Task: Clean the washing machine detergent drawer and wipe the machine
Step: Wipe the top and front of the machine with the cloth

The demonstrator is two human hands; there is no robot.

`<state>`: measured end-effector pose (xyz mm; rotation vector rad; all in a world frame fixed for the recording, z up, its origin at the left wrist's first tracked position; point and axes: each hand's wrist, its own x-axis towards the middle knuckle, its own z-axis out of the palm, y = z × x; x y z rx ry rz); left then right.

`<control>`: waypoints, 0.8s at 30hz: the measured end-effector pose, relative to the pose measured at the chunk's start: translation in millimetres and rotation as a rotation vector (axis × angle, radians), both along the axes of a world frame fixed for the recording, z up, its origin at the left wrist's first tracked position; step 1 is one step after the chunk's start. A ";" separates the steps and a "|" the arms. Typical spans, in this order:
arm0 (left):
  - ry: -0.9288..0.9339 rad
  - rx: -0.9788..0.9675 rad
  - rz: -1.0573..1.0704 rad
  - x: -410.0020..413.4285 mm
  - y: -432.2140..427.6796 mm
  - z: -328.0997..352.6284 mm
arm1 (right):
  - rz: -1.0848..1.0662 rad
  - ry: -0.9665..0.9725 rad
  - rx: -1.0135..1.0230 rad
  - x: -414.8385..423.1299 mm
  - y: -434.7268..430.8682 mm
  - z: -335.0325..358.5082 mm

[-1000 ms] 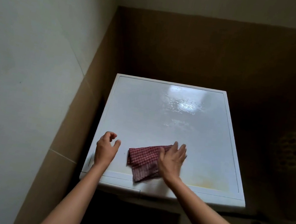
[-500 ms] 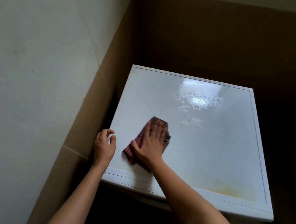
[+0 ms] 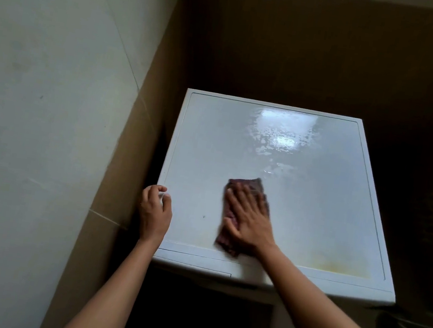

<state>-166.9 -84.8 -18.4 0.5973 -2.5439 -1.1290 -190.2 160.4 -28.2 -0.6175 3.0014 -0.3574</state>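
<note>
Red cloth (image 3: 249, 183) under your flat right hand (image 3: 248, 222); curled left hand (image 3: 154, 212) braces the machine top (image 3: 302, 204). Overlap strokes toward the yellow stain (image 3: 335, 265).

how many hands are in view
2. The left hand is at the left front edge of the machine, fingers curled; the right hand lies flat on the cloth near the front middle. None seem hidden.
</note>
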 end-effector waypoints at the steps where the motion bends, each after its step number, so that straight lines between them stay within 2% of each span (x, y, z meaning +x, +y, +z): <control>1: 0.009 0.003 -0.015 1.9 -0.3 -3.1 | -0.071 -0.008 0.021 -3.7 21.0 1.6; 7: 0.021 -0.005 -0.042 13.1 -1.5 -8.6 | -0.516 -0.052 0.105 17.5 110.6 1.1; 11: 0.019 0.013 -0.054 22.8 -3.6 -4.0 | -0.751 -0.049 0.042 60.1 83.1 -3.7; 13: 0.022 0.029 -0.057 28.8 -6.7 -3.5 | -0.791 -0.037 -0.004 79.0 56.6 -4.7; 18: 0.030 0.083 -0.062 42.8 -12.9 -0.4 | -0.718 0.051 -0.045 106.2 -15.1 -12.8; 24: 0.012 0.120 -0.035 58.7 -20.6 0.6 | -0.336 0.125 0.005 114.3 -91.7 -13.7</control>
